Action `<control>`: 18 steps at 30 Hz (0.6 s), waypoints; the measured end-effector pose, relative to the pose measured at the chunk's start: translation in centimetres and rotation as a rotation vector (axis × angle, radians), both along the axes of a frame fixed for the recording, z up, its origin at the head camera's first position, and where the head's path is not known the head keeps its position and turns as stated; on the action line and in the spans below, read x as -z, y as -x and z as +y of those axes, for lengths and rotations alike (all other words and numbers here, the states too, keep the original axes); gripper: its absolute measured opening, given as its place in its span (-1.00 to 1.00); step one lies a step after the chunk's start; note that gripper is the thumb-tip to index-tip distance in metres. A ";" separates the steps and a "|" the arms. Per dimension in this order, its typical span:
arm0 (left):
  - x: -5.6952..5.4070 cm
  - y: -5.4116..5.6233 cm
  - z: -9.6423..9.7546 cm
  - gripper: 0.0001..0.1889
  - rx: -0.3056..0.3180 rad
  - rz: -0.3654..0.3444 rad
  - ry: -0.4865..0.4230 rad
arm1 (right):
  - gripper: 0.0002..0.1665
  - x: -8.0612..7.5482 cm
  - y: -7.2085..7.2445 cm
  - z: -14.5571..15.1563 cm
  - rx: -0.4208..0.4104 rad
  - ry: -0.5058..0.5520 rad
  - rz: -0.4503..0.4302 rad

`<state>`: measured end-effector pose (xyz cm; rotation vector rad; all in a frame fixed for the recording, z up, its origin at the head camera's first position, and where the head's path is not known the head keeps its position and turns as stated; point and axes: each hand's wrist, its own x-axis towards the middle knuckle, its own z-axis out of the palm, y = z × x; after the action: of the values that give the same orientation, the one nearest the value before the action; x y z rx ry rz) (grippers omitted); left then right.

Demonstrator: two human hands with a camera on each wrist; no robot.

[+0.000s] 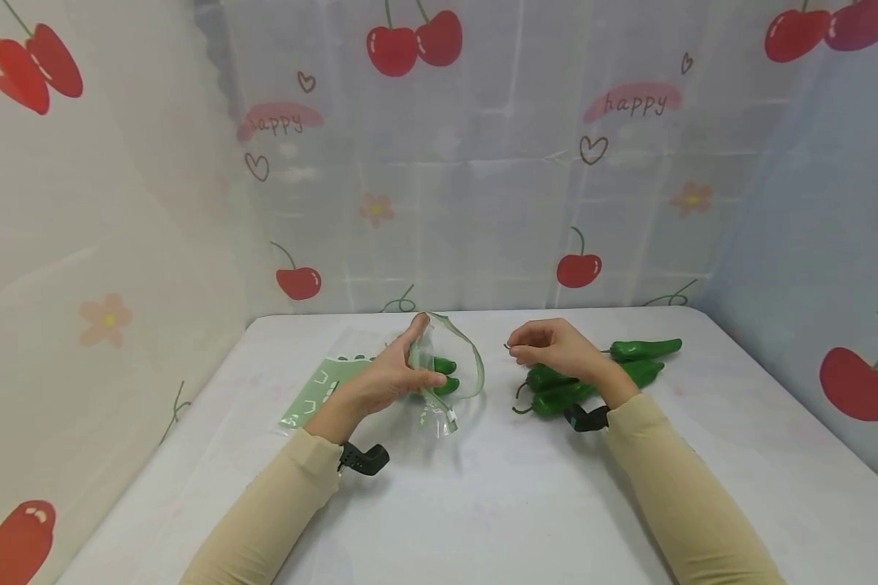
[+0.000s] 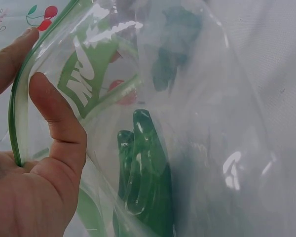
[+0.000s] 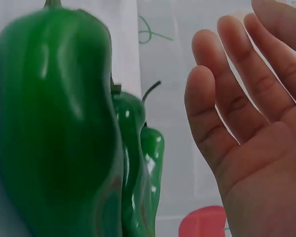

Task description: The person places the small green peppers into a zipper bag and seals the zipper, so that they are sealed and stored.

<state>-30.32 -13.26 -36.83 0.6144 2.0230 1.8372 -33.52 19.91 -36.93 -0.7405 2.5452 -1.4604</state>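
Note:
My left hand [image 1: 380,379] holds a clear zip bag [image 2: 222,123] with a green seal by its mouth, which gapes toward the right. In the left wrist view, the thumb lies against the plastic and another finger reaches the green zip edge. Green peppers [image 2: 148,173] show through the bag, their lower parts cut off by the frame. My right hand [image 1: 556,348] hovers over a group of loose green peppers [image 1: 556,401], its fingers loosely bent around nothing. From the right wrist, a large pepper [image 3: 56,123] appears beside the palm, apart from it. The hand partly hides some peppers.
More peppers lie at the right, one pepper [image 1: 645,349] farthest back. Under the left forearm's side, the bag's green printed panel [image 1: 315,394] rests on the white table [image 1: 439,504]. Cherry-patterned sheets [image 1: 439,187] stand behind and on both sides.

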 end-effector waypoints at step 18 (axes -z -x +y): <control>-0.1 0.0 0.0 0.31 -0.011 0.007 0.009 | -0.56 0.5 0.2 4.9 0.104 0.008 0.007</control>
<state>-30.29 -13.25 -36.77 0.6095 2.0417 1.8338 -33.68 24.77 -37.43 -0.6249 2.6209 -1.5017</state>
